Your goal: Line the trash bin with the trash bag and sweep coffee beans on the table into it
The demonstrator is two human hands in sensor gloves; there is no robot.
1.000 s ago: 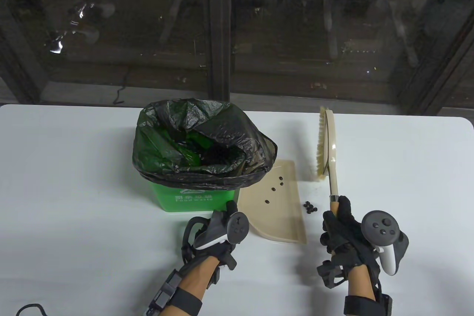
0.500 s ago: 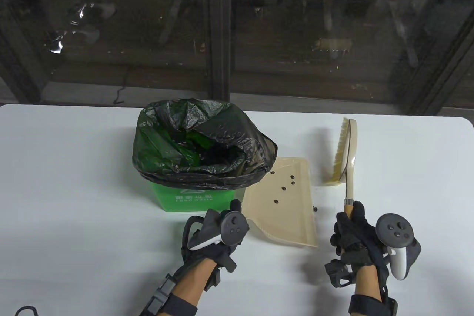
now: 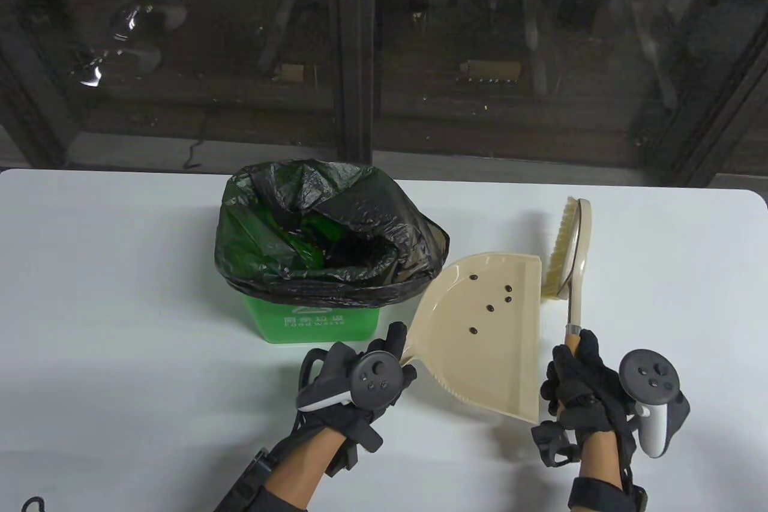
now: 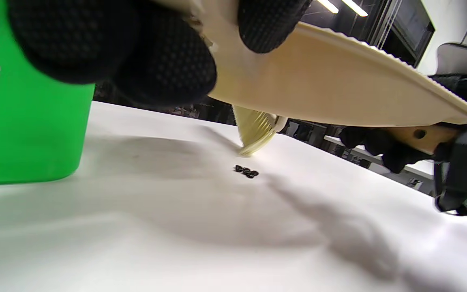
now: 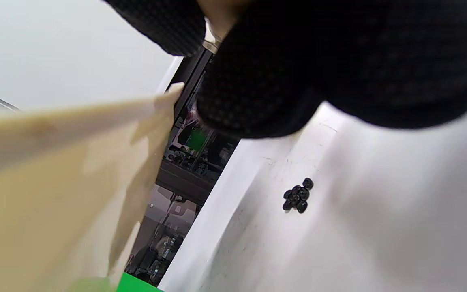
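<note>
A green trash bin (image 3: 312, 320) lined with a black trash bag (image 3: 336, 212) stands on the white table (image 3: 120, 296). My left hand (image 3: 397, 350) grips the handle of a beige dustpan (image 3: 498, 356), which hangs tilted above the table with several coffee beans (image 3: 491, 308) in it. My right hand (image 3: 573, 365) grips the wooden handle of a brush (image 3: 570, 248), bristles touching the table just right of the pan. A small heap of beans (image 4: 246, 171) lies on the table under the raised pan (image 4: 339, 93), also visible as the heap (image 5: 297, 195) in the right wrist view.
The bin (image 4: 26, 121) stands close to the left of the dustpan. A dark window wall runs behind the table's far edge. White tabletop stretches to the left and right of the bin and hands.
My left hand lifted the dustpan off the table and carried it right, over the small heap of beans. The brush shifted right and a little toward me with my right hand.
</note>
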